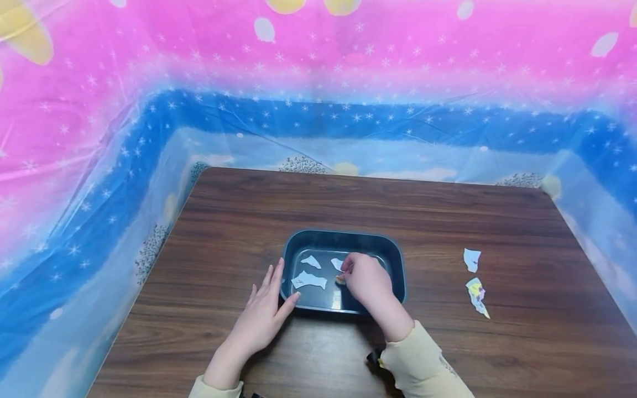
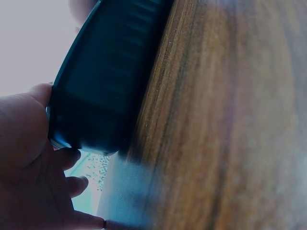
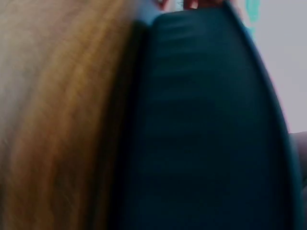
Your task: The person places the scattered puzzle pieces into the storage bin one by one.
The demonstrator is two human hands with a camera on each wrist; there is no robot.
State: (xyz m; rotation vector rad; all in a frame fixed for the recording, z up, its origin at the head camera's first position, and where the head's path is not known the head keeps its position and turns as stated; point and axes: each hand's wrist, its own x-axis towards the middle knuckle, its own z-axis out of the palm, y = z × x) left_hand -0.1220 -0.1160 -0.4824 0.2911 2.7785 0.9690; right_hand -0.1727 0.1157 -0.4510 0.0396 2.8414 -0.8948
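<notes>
A dark teal rectangular tray [image 1: 343, 234] sits on the wooden table. My left hand [image 1: 264, 312] steadies its near left corner, fingers straight along the outer wall and thumb at the front rim. The left wrist view has that hand against the tray's side [image 2: 96, 81]. My right hand [image 1: 368, 279] reaches down inside the tray, pinching a small torn paper scrap [image 1: 340, 280] with an orange patch. White torn paper pieces lie inside: a small one [image 1: 311, 261], a larger one [image 1: 309, 281] and one [image 1: 337, 264] partly behind my right fingers.
To the right of the tray, a white paper piece [image 1: 471, 260] and a longer yellow-marked one [image 1: 477, 297] lie on the table [image 1: 224, 221]. A pink and blue patterned cloth [image 1: 318, 119] hangs around the table's far and side edges. The right wrist view is mostly the tray's outer wall [image 3: 206, 120].
</notes>
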